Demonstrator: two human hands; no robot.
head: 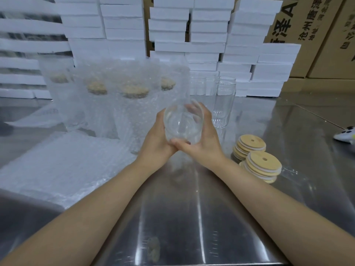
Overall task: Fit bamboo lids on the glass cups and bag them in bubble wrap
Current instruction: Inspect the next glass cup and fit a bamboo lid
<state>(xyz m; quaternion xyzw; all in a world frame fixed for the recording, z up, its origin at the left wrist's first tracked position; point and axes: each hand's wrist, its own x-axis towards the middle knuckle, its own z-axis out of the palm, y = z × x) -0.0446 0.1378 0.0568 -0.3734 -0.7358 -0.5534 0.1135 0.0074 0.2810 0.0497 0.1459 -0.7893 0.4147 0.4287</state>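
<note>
Progress: at least four lidded cups (134, 93) stand bagged at the rear left of the desk (192, 217). Several bare cups (223, 100) wait at rear right. Two stacks of bamboo lids (257, 158) lie at right, and flat bubble wrap bags (63, 166) at left. Current unit: one glass cup (182, 121), unlidded, is held above the desk centre and tipped toward the wearer. The left hand (155, 139) and right hand (205, 139) clasp it from either side, fingers (159, 117) curled round its wall. Lidding and bagging of it are judged outstanding.

A packing warehouse: stacked white foam boxes (172, 25), printed cartons (307, 25), a steel worktable (192, 217).
</note>
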